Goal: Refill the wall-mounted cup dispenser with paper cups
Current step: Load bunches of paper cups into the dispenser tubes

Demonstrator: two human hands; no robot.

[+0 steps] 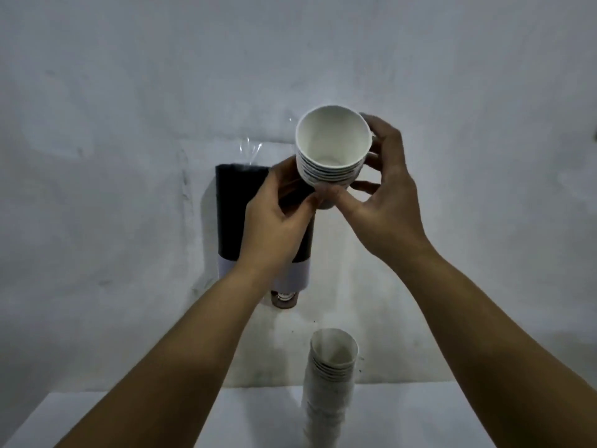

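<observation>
A short stack of white paper cups (pixel 332 147) is held up in front of the wall, mouths tilted toward me. My left hand (pixel 277 215) pinches the stack's lower end from the left. My right hand (pixel 381 189) curls round it from the right, thumb under the bottom. Behind my left hand hangs the wall-mounted cup dispenser (pixel 232 215), a dark tube with a white lower band and clear plastic wrap at its top. A brown cup bottom (pixel 283 299) sticks out of its lower end. The stack is level with the dispenser's top, just to its right.
A taller stack of white paper cups (pixel 329 383) stands upright on a white table (pixel 129 418) against the wall, below my right forearm. The grey wall (pixel 484 92) fills the background.
</observation>
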